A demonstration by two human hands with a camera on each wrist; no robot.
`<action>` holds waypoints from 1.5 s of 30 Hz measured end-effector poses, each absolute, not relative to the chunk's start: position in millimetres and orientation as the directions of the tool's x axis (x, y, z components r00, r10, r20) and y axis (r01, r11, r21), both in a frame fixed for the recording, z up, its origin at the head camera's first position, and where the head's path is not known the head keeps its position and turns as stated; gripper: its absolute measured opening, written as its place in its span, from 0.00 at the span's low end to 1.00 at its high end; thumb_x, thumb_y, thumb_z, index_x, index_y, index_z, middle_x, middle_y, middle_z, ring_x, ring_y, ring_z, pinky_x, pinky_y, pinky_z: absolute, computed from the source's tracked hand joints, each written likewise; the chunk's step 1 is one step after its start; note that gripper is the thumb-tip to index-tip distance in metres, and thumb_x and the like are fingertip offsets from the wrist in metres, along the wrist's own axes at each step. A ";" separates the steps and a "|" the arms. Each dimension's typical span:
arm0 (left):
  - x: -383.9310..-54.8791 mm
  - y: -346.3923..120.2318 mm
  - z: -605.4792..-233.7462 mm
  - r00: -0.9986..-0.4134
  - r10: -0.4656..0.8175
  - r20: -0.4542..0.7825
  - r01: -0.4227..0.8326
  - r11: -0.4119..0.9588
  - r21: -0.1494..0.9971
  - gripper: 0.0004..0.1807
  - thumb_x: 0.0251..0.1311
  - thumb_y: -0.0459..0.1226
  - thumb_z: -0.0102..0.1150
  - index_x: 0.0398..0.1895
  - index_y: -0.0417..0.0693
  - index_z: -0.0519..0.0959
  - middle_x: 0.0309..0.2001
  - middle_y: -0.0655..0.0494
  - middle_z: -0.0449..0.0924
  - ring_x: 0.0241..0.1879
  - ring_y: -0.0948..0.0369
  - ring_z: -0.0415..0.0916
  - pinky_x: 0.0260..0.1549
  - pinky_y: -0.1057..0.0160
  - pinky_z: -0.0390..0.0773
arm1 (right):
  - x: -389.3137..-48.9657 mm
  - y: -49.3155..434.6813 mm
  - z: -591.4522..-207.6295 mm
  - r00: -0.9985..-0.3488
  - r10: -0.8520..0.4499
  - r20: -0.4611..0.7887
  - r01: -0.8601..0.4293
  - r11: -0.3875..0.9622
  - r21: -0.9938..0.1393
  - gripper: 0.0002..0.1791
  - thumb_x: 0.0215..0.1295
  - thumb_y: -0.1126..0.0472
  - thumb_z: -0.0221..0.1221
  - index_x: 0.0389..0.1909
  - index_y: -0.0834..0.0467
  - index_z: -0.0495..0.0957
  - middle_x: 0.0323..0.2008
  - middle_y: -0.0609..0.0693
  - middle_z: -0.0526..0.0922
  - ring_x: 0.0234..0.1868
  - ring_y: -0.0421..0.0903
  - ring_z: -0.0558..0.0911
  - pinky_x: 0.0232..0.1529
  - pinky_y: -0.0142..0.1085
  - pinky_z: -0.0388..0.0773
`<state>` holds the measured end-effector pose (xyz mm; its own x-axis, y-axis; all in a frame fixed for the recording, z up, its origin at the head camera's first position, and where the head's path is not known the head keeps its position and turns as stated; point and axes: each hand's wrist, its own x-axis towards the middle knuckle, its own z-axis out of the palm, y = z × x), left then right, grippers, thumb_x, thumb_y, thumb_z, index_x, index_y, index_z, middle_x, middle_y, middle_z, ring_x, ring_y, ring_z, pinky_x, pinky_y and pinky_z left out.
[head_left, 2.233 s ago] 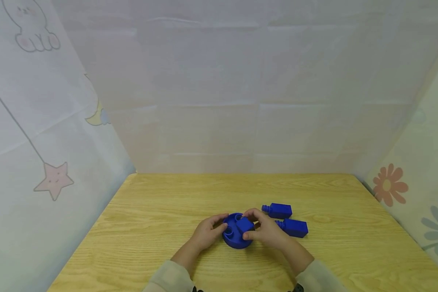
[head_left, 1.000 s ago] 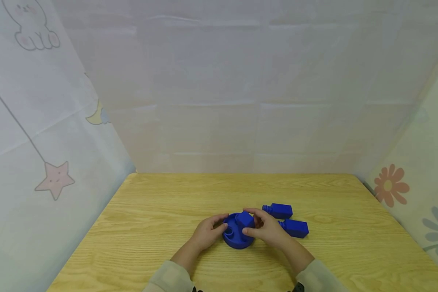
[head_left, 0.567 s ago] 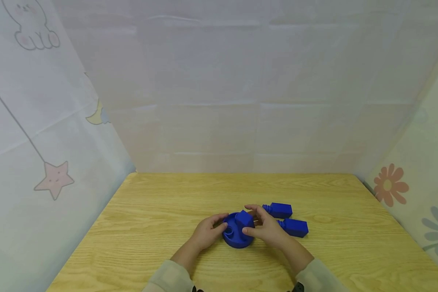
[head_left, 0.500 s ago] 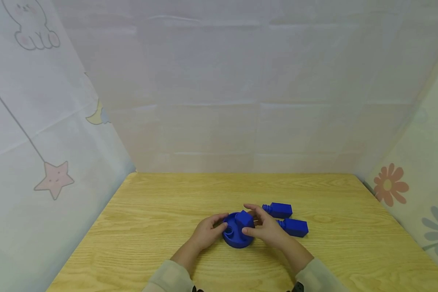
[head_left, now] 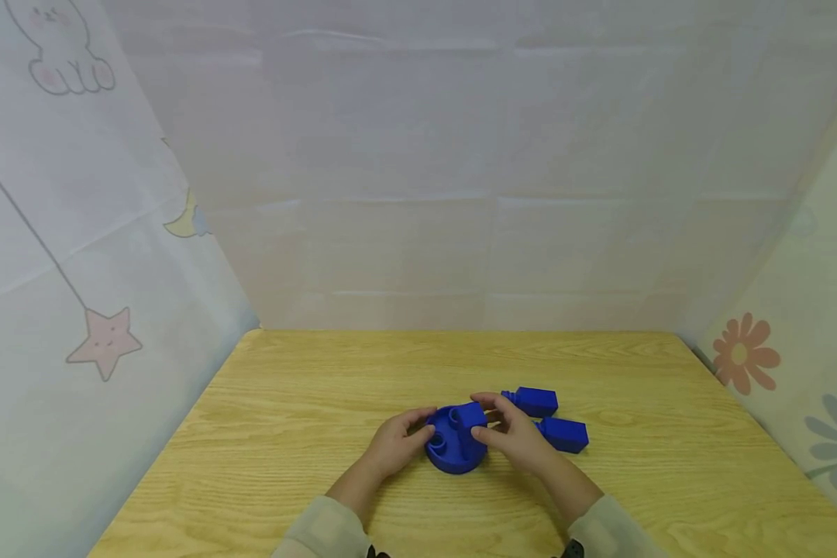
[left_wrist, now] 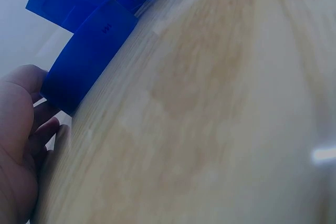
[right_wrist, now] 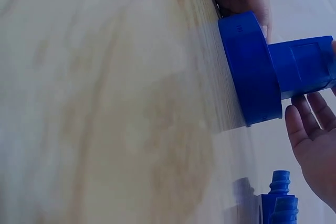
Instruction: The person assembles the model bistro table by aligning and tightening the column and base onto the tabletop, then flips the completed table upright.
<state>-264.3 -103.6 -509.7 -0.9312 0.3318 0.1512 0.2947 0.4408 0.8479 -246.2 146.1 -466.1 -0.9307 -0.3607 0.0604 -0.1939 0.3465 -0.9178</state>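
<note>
My left hand [head_left: 394,446] grips the left rim of a round blue base [head_left: 453,463], a shallow dish with ring-shaped sockets inside, with its thumb over the edge. On the right side of that base stands a blue square-sided block [head_left: 471,416], upright. My right hand [head_left: 519,440] holds this block between thumb and fingers, the thumb on its near face. In the right wrist view the block [right_wrist: 302,66] rises straight out of the base [right_wrist: 249,72]; its lower end is hidden inside. The left wrist view shows the base [left_wrist: 86,59] flat on the table.
Two blue bottle-shaped pieces with threaded necks lie on their sides right of my right hand, one farther back [head_left: 537,401] and one nearer [head_left: 565,436]. The wooden table [head_left: 307,387] meets a pale cloth wall [head_left: 390,256] behind, with printed cloth at both sides.
The block has turned in the right hand and shifted slightly right, so both ring sockets show again. The right fingers let up and regripped. The left hand and base have stayed put.
</note>
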 end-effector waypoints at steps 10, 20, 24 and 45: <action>-265.1 -103.5 -509.1 -0.931 0.329 0.159 0.297 0.431 0.852 0.22 0.69 0.44 0.55 0.63 0.45 0.76 0.61 0.49 0.78 0.63 0.51 0.74 0.62 0.49 0.73 | -240.0 155.7 -466.4 -0.938 -0.324 0.121 -0.231 0.326 -0.917 0.27 0.67 0.57 0.61 0.65 0.60 0.68 0.55 0.58 0.77 0.52 0.48 0.76 0.49 0.30 0.76; -264.1 -103.9 -508.9 -0.930 0.329 0.162 0.303 0.444 0.843 0.23 0.69 0.45 0.55 0.63 0.46 0.76 0.61 0.49 0.78 0.62 0.50 0.74 0.61 0.49 0.73 | -237.9 159.2 -464.6 -0.935 -0.348 0.069 -0.186 0.316 -0.930 0.33 0.64 0.57 0.64 0.69 0.56 0.65 0.46 0.56 0.72 0.40 0.45 0.71 0.38 0.29 0.73; -263.6 -103.8 -509.4 -0.931 0.326 0.163 0.303 0.445 0.843 0.22 0.69 0.45 0.55 0.63 0.46 0.76 0.61 0.49 0.78 0.62 0.50 0.74 0.61 0.49 0.73 | -238.8 159.9 -465.7 -0.931 -0.362 0.055 -0.178 0.315 -0.932 0.36 0.64 0.57 0.64 0.71 0.57 0.63 0.44 0.56 0.72 0.38 0.45 0.69 0.34 0.30 0.70; -264.7 -104.0 -509.5 -0.931 0.329 0.159 0.300 0.439 0.847 0.23 0.69 0.45 0.55 0.63 0.46 0.76 0.61 0.49 0.79 0.61 0.50 0.75 0.60 0.50 0.74 | -232.2 170.0 -469.6 -0.926 -0.352 0.133 -0.234 0.261 -0.937 0.29 0.66 0.58 0.62 0.64 0.65 0.67 0.61 0.63 0.74 0.59 0.46 0.76 0.57 0.27 0.74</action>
